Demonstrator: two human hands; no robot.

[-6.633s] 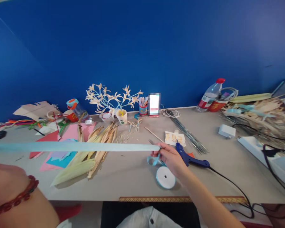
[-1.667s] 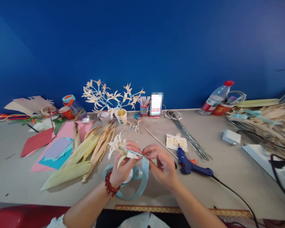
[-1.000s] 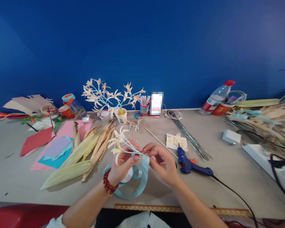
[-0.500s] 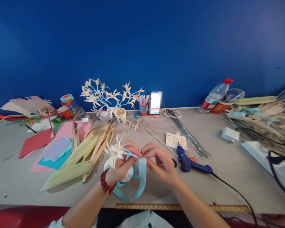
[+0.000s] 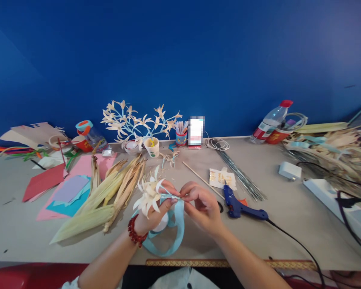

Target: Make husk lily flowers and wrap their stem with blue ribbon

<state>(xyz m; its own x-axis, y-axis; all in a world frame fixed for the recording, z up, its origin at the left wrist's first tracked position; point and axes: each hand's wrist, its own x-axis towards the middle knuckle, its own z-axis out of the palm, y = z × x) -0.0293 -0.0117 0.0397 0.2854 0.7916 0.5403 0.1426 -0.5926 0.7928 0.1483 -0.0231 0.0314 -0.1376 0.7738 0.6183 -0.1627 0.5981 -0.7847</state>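
Note:
My left hand (image 5: 156, 212), with a red bead bracelet at its wrist, is closed around the stems of a bunch of cream flowers (image 5: 147, 196). Fingers of my right hand (image 5: 204, 206) pinch at the stem end, where light blue ribbon (image 5: 179, 228) meets it; whether they grip ribbon or stem is too small to tell. The ribbon hangs in a loop below both hands and leads toward a white roll (image 5: 161, 224), partly hidden behind my left hand. My fingertips nearly touch each other.
Corn husks (image 5: 93, 214) and coloured paper (image 5: 67, 190) lie to the left. Flowers stand in a paper cup (image 5: 152, 147) behind. Right of my hands are a blue glue gun (image 5: 234, 204), wires (image 5: 243, 176), a stick (image 5: 198, 176) and a power strip (image 5: 331, 196).
The flower bunch has turned slightly in my left hand, and its blooms sit a bit differently. The ribbon now lies across the stems near my fingertips. Both hands stay nearly in place.

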